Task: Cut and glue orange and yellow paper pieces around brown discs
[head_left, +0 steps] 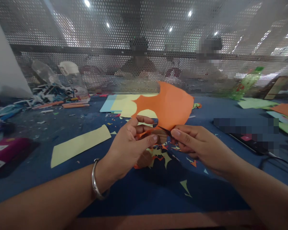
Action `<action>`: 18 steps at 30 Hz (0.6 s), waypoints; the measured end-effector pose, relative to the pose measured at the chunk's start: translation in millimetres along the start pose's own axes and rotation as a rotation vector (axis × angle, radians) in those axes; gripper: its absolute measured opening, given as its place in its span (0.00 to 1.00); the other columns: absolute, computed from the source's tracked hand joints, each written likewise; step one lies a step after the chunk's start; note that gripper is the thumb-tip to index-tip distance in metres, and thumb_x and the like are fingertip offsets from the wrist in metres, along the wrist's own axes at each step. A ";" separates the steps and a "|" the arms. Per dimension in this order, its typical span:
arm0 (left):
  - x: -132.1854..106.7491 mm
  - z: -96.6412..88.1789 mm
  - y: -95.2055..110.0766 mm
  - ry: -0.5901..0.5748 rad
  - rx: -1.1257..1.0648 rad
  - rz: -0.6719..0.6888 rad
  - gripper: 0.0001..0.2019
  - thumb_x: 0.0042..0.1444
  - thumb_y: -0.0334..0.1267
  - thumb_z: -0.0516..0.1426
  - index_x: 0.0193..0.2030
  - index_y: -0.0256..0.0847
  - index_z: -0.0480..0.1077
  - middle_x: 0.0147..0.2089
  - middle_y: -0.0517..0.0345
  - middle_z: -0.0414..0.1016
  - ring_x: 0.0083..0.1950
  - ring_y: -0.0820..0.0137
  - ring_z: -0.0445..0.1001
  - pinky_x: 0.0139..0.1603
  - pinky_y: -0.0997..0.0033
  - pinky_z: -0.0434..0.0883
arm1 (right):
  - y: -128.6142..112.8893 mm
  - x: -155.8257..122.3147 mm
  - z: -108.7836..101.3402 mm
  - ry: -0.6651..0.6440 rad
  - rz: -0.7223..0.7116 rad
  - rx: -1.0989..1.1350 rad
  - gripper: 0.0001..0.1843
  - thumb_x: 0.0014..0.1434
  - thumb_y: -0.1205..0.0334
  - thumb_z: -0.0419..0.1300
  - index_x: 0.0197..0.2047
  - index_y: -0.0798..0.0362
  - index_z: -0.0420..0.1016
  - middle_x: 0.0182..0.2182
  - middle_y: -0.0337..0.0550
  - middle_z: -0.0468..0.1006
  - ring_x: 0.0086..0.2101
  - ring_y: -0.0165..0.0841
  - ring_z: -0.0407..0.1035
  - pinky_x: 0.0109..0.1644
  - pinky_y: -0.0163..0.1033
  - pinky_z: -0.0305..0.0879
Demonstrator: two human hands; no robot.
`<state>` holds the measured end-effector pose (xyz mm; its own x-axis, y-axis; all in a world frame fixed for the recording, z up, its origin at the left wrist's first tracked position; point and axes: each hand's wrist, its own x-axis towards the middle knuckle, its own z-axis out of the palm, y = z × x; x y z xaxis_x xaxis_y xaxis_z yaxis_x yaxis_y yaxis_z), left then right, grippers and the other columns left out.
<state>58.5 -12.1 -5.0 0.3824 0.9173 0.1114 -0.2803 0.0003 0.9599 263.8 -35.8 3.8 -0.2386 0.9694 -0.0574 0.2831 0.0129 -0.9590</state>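
Observation:
A sheet of orange paper (174,105) with curved bites cut from its left side stands up in front of me. My left hand (128,143), with a silver bangle at the wrist, is closed on the lower left part of the paper, fingers curled and thumb forward. In my right hand (196,140) is a pair of small dark scissors (165,130); the blades lie against the paper's lower edge, and the handles are hidden by my fingers. Below both hands lies a heap of cut yellow-green scraps (158,153) and orange bits.
Yellow paper (136,102) and blue sheets lie behind. A yellow strip (80,145) is at left, near a magenta object (8,153). A bottle (75,80) stands back left, a green bottle (248,83) back right. A dark phone-like device (244,137) with a cable lies right.

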 end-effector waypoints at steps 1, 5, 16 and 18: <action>-0.1 -0.4 -0.2 0.002 0.008 -0.002 0.18 0.55 0.28 0.65 0.48 0.41 0.64 0.40 0.57 0.83 0.39 0.73 0.81 0.41 0.75 0.74 | 0.3 0.0 -0.3 0.004 0.003 -0.007 0.27 0.61 0.35 0.58 0.30 0.51 0.63 0.21 0.29 0.51 0.19 0.21 0.43 0.18 0.29 0.38; -0.2 -2.7 -1.8 0.008 0.032 -0.009 0.21 0.54 0.29 0.66 0.50 0.43 0.63 0.38 0.58 0.82 0.38 0.71 0.81 0.39 0.75 0.74 | 0.5 -0.2 -0.9 0.009 -0.001 -0.048 0.26 0.62 0.35 0.57 0.31 0.52 0.65 0.20 0.29 0.52 0.18 0.21 0.44 0.18 0.29 0.39; 0.5 3.1 4.0 0.044 0.046 -0.006 0.24 0.51 0.26 0.63 0.51 0.43 0.59 0.31 0.60 0.81 0.34 0.69 0.81 0.38 0.71 0.74 | -1.9 0.3 -0.4 0.009 -0.124 -0.182 0.26 0.66 0.38 0.55 0.29 0.53 0.66 0.19 0.29 0.52 0.19 0.22 0.45 0.20 0.30 0.42; 1.3 3.8 4.9 0.043 0.066 -0.014 0.24 0.50 0.25 0.63 0.51 0.43 0.59 0.31 0.60 0.81 0.33 0.67 0.81 0.38 0.69 0.75 | -1.7 0.5 -0.6 0.008 -0.147 -0.218 0.26 0.66 0.39 0.55 0.28 0.52 0.65 0.20 0.29 0.52 0.19 0.22 0.46 0.21 0.31 0.43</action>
<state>60.9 -12.3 0.8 0.3469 0.9338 0.0880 -0.2160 -0.0118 0.9763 263.7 -35.1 5.5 -0.2844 0.9553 0.0811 0.4400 0.2052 -0.8742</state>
